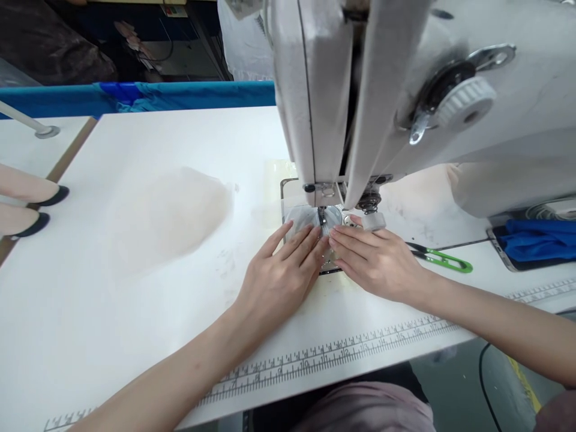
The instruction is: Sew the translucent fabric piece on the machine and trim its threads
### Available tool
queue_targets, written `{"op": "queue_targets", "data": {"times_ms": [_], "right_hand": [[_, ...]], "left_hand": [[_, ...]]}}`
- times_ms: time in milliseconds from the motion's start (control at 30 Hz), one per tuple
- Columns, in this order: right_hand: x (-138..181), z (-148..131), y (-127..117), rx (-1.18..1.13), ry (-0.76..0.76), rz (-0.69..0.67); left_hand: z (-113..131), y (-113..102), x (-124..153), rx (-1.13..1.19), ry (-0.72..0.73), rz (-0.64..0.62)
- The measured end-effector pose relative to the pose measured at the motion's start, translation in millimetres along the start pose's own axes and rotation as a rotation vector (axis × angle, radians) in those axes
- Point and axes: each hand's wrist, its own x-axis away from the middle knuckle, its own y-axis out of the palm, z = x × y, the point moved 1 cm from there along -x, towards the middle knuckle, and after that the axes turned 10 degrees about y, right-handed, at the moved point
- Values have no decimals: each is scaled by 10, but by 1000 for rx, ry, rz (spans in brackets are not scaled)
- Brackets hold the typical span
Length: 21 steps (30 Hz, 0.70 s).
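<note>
One white table (135,300) (ruler-edged), cluttered workshop.

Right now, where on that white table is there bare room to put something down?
Bare: the white tabletop left of the left hand, before the printed ruler strip. Crowded: around the needle under the white sewing machine, both hands and the green-handled snips.

The light is bright and even, so the white table (135,288) almost glows. Shadows are soft and small. The sewing machine (405,90) looks big and bent. The far left corner is dark and fuzzy.
</note>
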Motion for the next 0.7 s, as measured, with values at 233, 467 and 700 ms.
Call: {"op": "queue_targets", "data": {"times_ms": [233,467,700], "right_hand": [[16,1,-18,1,-3,-11],[44,3,-13,-42,5,-15],[0,-4,-1,6,23,-8]], "left_hand": [[41,-35,30,-45,53,-14],[59,-66,42,-29,41,-17],[23,-45,13,-35,21,1]]}}
